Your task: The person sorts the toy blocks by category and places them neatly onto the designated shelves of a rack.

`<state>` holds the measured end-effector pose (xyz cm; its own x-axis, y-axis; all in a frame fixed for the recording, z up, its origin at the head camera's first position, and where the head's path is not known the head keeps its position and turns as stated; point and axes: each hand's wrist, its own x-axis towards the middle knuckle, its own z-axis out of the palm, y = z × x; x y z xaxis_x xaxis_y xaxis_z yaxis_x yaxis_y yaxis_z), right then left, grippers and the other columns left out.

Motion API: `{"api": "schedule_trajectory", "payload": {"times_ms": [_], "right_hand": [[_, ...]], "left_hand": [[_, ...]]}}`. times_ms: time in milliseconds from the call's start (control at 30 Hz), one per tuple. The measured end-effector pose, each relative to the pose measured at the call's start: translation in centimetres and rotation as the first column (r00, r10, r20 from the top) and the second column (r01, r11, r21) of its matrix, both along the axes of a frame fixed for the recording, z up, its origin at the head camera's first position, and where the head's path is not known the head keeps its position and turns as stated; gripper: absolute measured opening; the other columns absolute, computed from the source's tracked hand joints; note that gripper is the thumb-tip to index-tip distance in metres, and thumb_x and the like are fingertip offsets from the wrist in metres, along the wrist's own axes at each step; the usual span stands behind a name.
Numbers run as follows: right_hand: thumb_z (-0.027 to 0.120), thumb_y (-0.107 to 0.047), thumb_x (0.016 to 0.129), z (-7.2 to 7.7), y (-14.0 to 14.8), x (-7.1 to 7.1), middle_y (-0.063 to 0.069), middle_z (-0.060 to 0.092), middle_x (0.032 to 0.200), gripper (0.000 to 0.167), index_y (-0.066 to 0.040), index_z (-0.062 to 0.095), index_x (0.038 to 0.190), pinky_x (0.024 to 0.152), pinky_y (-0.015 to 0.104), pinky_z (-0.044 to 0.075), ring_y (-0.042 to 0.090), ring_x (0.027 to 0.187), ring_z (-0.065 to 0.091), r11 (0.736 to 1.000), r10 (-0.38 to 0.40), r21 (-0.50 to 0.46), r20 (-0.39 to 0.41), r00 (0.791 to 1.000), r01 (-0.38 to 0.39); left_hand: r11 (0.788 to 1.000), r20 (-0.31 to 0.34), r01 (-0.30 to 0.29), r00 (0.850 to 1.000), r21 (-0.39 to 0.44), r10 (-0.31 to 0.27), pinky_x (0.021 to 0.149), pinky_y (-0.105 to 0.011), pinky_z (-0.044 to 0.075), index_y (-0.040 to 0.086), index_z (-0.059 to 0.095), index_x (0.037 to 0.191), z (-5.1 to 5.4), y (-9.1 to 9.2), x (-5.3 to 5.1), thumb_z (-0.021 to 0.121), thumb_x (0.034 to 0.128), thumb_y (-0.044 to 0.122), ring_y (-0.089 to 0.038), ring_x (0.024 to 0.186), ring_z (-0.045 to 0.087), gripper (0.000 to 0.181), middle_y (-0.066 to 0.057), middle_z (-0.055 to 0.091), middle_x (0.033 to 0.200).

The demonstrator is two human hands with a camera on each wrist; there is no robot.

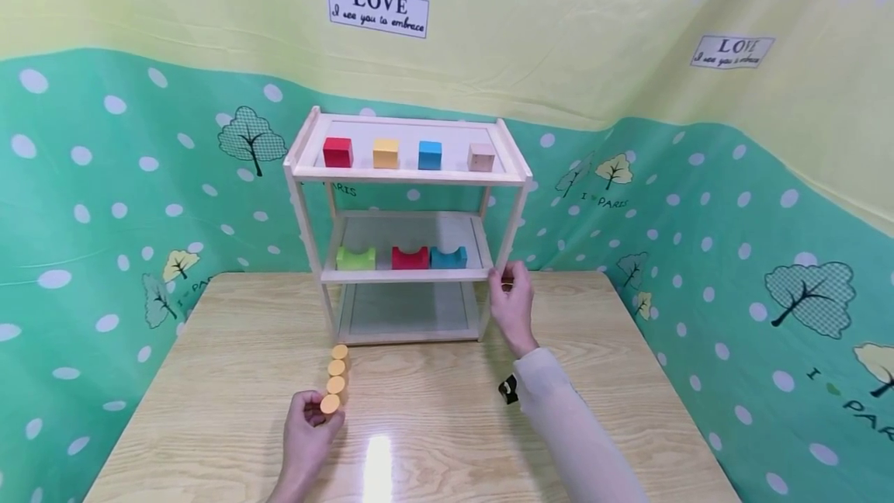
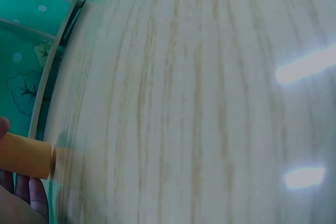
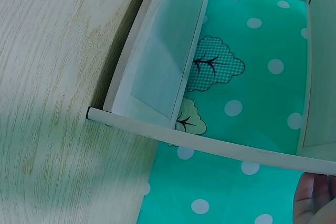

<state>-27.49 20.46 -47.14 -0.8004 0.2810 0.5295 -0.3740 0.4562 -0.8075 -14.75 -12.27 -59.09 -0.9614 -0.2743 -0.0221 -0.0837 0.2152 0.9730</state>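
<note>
My left hand (image 1: pixel 305 439) pinches the nearest orange cylinder (image 1: pixel 330 404), the front one in a row of several on the table. In the left wrist view the cylinder (image 2: pixel 26 156) lies between the thumb and fingers of my left hand (image 2: pixel 23 198), its end by the tabletop. With curled fingers, my right hand (image 1: pixel 513 307) grips the white three-level rack (image 1: pixel 412 276) at its right front post, level with the middle shelf. The right wrist view shows the rack's post (image 3: pixel 210 142) crossing the frame, with my right hand's fingers (image 3: pixel 315 198) at its edge, partly cut off.
Red (image 1: pixel 338 153), yellow (image 1: pixel 386 154), blue (image 1: pixel 429 155) and pale (image 1: pixel 481 157) cubes stand on the top shelf. Notched green (image 1: pixel 356 259), red (image 1: pixel 410 258) and blue (image 1: pixel 448 258) blocks sit on the middle one. A small black object (image 1: pixel 509 390) lies beside my right sleeve.
</note>
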Motion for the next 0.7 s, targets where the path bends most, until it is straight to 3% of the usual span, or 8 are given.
{"api": "schedule_trajectory", "payload": {"times_ms": [433, 700], "right_hand": [[0.055, -0.018, 0.097, -0.1, 0.0, 0.1, 0.006, 0.054, 0.092, 0.012, -0.007, 0.053, 0.099, 0.069, 0.032, 0.051, 0.018, 0.082, 0.054, 1.000, 0.009, -0.003, 0.007, 1.000, -0.009], [0.055, -0.018, 0.096, -0.1, 0.0, 0.0, 0.005, 0.054, 0.092, 0.011, -0.007, 0.053, 0.098, 0.069, 0.031, 0.051, 0.018, 0.081, 0.054, 1.000, 0.005, -0.003, 0.002, 1.000, -0.005]], "left_hand": [[0.998, 0.033, 0.046, 0.998, -0.051, -0.045, 0.080, -0.024, 0.049, 0.000, 0.044, 0.108, 1.5, -0.6, 0.2, 0.072, 0.0758, -0.006, -0.019, 0.092, 0.054, 0.043, -0.012, 0.051, 0.106], [0.994, -0.010, 0.076, 0.997, -0.072, -0.077, 0.084, -0.030, 0.048, 0.001, 0.045, 0.108, 2.7, -0.6, 0.4, 0.073, 0.0764, -0.006, -0.018, 0.093, 0.053, 0.042, -0.010, 0.052, 0.105]]}}
